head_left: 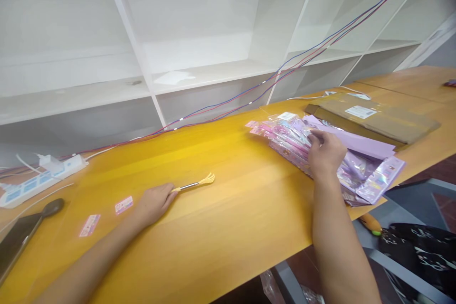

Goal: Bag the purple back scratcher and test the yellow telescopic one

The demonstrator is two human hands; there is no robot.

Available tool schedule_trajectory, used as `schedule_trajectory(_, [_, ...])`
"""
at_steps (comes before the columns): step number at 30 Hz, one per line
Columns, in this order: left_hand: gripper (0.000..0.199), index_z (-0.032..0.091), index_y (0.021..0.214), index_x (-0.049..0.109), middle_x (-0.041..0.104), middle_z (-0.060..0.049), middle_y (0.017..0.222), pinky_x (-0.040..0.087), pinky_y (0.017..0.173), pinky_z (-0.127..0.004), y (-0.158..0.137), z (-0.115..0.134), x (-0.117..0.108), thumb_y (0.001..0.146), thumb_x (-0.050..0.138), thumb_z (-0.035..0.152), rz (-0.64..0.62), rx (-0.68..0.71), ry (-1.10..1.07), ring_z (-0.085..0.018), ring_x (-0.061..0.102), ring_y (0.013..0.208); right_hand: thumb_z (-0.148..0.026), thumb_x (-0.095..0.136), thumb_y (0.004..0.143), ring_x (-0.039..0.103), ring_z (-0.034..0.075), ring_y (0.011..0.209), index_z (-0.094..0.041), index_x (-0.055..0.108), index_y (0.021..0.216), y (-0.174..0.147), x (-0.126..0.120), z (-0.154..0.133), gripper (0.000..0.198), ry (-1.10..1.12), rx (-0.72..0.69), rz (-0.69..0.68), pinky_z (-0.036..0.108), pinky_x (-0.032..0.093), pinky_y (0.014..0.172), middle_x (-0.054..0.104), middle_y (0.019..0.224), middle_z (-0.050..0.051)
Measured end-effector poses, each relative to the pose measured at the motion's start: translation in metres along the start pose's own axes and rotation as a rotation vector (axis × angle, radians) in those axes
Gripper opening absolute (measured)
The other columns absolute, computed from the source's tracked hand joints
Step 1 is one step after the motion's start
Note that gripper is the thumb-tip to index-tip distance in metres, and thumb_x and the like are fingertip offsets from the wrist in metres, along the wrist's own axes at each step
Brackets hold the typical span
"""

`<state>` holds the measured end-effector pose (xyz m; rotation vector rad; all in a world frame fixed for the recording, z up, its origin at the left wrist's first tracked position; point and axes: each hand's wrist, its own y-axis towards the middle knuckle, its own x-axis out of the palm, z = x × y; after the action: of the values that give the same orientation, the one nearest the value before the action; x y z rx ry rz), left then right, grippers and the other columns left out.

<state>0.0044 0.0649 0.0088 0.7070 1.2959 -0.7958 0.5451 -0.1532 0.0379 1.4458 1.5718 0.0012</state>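
Note:
On the tabletop, my left hand (156,203) is closed round the near end of a small back scratcher with a metal rod and a pale yellow claw-shaped head (206,179). To the right, my right hand (326,152) pinches at a pile of clear plastic packets (285,135) with pink and purple pen-like items inside. Purple card and printed purple packaging (383,178) lie in the same pile, beneath and beside that hand. My fingers partly hide what they grip, but they touch the clear wrapping.
A flat cardboard box (377,114) lies behind the pile. Two pink printed stickers (124,204) are left of my left hand, near a dark phone (17,242) and a white power strip (42,178). Cables (221,109) run along white shelves. A chair with a black patterned bag (423,251) stands below.

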Motion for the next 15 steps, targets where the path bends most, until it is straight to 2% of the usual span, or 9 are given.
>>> schedule_trajectory(2, [0.053, 0.022, 0.096, 0.056, 0.067, -0.004, 0.087, 0.037, 0.069, -0.032, 0.0, 0.0, 0.0, 0.116, 0.021, 0.056, 0.003, -0.001, -0.009, -0.024, 0.065, 0.078, -0.03, 0.046, 0.099, 0.057, 0.028, 0.121, -0.012, 0.069, 0.128, -0.001, -0.001, -0.002, 0.041, -0.04, 0.006, 0.003, 0.041, 0.039, 0.115, 0.068, 0.126, 0.016])
schedule_trajectory(4, [0.052, 0.022, 0.095, 0.056, 0.067, -0.004, 0.087, 0.037, 0.069, -0.032, 0.0, 0.0, 0.001, 0.116, 0.023, 0.056, 0.013, -0.001, -0.022, -0.024, 0.065, 0.078, -0.037, 0.052, 0.098, 0.049, 0.034, 0.133, -0.012, 0.063, 0.139, -0.004, -0.002, -0.003, 0.049, -0.082, 0.015, 0.007, 0.047, 0.034, 0.12, 0.06, 0.14, 0.018])
schedule_trajectory(5, [0.051, 0.022, 0.095, 0.056, 0.067, -0.004, 0.087, 0.038, 0.069, -0.032, 0.0, 0.0, 0.001, 0.116, 0.024, 0.056, 0.018, 0.001, -0.029, -0.024, 0.065, 0.079, -0.046, 0.058, 0.096, 0.045, 0.038, 0.138, -0.009, 0.057, 0.145, -0.005, -0.002, -0.004, 0.062, -0.108, 0.024, -0.009, 0.051, 0.032, 0.121, 0.054, 0.148, 0.022])
schedule_trajectory(7, [0.05, 0.022, 0.095, 0.056, 0.067, -0.004, 0.087, 0.038, 0.069, -0.032, 0.0, -0.001, 0.001, 0.116, 0.025, 0.055, 0.026, 0.0, -0.039, -0.024, 0.065, 0.079, -0.068, 0.069, 0.085, 0.039, 0.045, 0.142, -0.002, 0.042, 0.155, -0.009, -0.003, -0.004, 0.1, -0.199, 0.056, -0.147, 0.056, 0.032, 0.121, 0.042, 0.155, 0.03])
schedule_trajectory(9, [0.05, 0.022, 0.095, 0.056, 0.067, -0.004, 0.087, 0.038, 0.069, -0.032, 0.0, -0.001, 0.001, 0.115, 0.025, 0.055, 0.024, 0.001, -0.037, -0.024, 0.065, 0.079, -0.087, 0.068, 0.076, 0.043, 0.047, 0.139, 0.001, 0.033, 0.158, -0.011, -0.006, -0.004, 0.125, -0.319, 0.087, -0.347, 0.055, 0.039, 0.115, 0.044, 0.151, 0.035])
schedule_trajectory(11, [0.051, 0.022, 0.095, 0.056, 0.067, -0.004, 0.087, 0.038, 0.069, -0.033, 0.0, 0.0, 0.001, 0.115, 0.023, 0.055, 0.016, 0.003, -0.025, -0.024, 0.066, 0.079, -0.094, 0.06, 0.077, 0.051, 0.044, 0.132, -0.002, 0.038, 0.154, -0.009, -0.008, -0.001, 0.122, -0.408, 0.097, -0.48, 0.049, 0.046, 0.106, 0.053, 0.143, 0.034])
schedule_trajectory(15, [0.053, 0.022, 0.094, 0.055, 0.067, -0.004, 0.087, 0.037, 0.068, -0.033, 0.0, 0.001, -0.001, 0.115, 0.02, 0.056, 0.005, -0.001, -0.002, -0.024, 0.065, 0.078, -0.084, 0.056, 0.09, 0.061, 0.039, 0.114, -0.009, 0.061, 0.127, 0.008, -0.012, 0.011, 0.084, -0.467, 0.111, -0.511, 0.041, 0.046, 0.089, 0.065, 0.122, 0.03])
